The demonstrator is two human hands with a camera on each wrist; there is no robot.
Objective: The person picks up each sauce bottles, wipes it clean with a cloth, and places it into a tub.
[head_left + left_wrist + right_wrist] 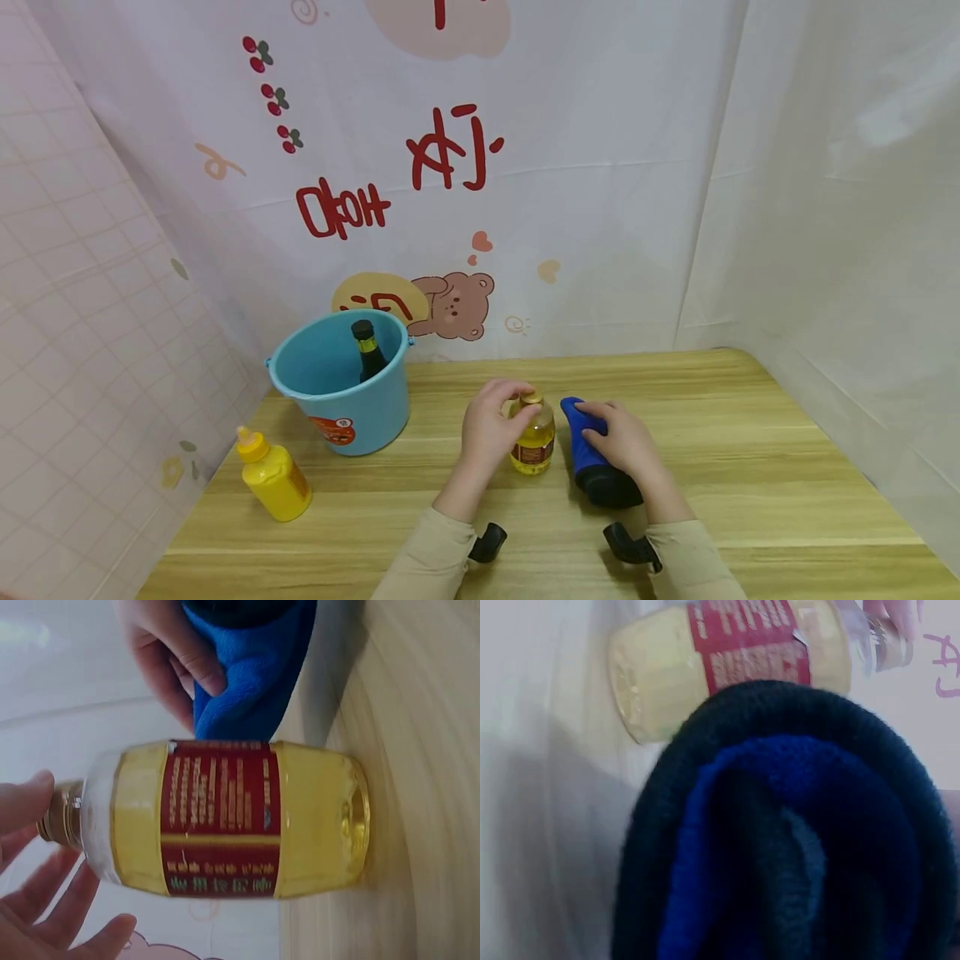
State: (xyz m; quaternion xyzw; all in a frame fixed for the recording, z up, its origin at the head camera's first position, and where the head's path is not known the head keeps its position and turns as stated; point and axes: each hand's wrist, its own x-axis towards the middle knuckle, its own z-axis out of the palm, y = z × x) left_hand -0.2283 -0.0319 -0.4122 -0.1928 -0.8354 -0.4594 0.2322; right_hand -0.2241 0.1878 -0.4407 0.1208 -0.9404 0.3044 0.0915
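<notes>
A small bottle of yellow cooking oil (534,448) with a dark red label and gold cap stands upright on the table. My left hand (495,422) holds it at the neck, thumb and finger around the cap (62,814). To its right my right hand (621,433) grips a soft blue cloth item (585,437) with a black lower end. Thumb and fingers pinch its blue upper part in the left wrist view. Seen from the right wrist, that cloth item (780,697) shows a thick black rim around folded blue fabric, overlapping part of the bottle.
At the back left stands a light blue bucket (390,408) holding a dark green bottle (369,354) with a black cap. A yellow squeeze bottle (276,483) is nearer the table's left edge. Printed curtains hang behind and beside the wooden table (750,467).
</notes>
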